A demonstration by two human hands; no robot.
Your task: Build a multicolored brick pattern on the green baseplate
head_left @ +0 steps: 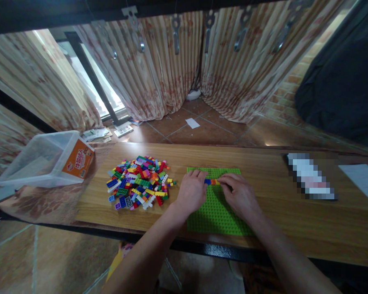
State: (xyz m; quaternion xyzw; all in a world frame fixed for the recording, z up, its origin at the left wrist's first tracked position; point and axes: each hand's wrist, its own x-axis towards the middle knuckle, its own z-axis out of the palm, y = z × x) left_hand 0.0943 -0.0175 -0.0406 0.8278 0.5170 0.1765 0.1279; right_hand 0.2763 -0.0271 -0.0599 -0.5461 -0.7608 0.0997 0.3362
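A green studded baseplate lies on the wooden tabletop in front of me. Across its upper part runs a short row of toy bricks, blue, orange and yellow, between my two hands. My left hand rests over the left end of the row, its fingers bent and pressed together; what is under them is hidden. At the right end, my right hand pinches the yellow brick between thumb and fingers. To the left of the plate is a loose pile of mixed coloured bricks.
A clear plastic bin with an orange label stands left of the board. On the right lie a dark-edged, pixelated flat object and a white sheet. Metal hooks hang from a dark bar above, before patterned curtains.
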